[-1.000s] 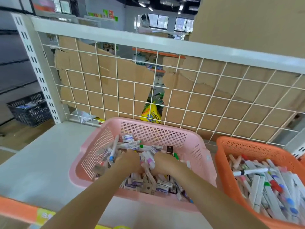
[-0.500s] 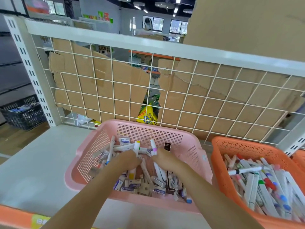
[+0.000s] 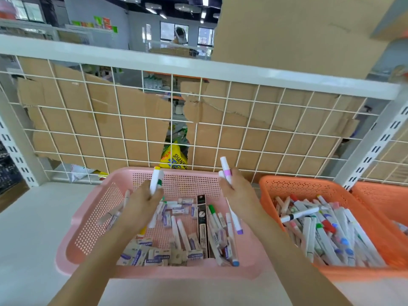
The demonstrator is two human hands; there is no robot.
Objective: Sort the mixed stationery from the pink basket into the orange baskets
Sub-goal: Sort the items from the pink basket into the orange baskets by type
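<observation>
Your left hand (image 3: 141,204) and right hand (image 3: 237,193) each grip markers (image 3: 225,168) above the pink basket (image 3: 92,217). Orange basket (image 3: 276,184) alongside, grid (image 3: 132,120) behind.

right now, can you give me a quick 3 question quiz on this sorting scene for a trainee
1. True or false: the left hand and the right hand each grip markers above the pink basket.
2. The orange basket next to the pink one holds mostly: A erasers, B markers, C notebooks.
3. What small labelled blocks are piled along the near edge inside the pink basket?

Key: 1 true. 2 B. 3 erasers.
</observation>
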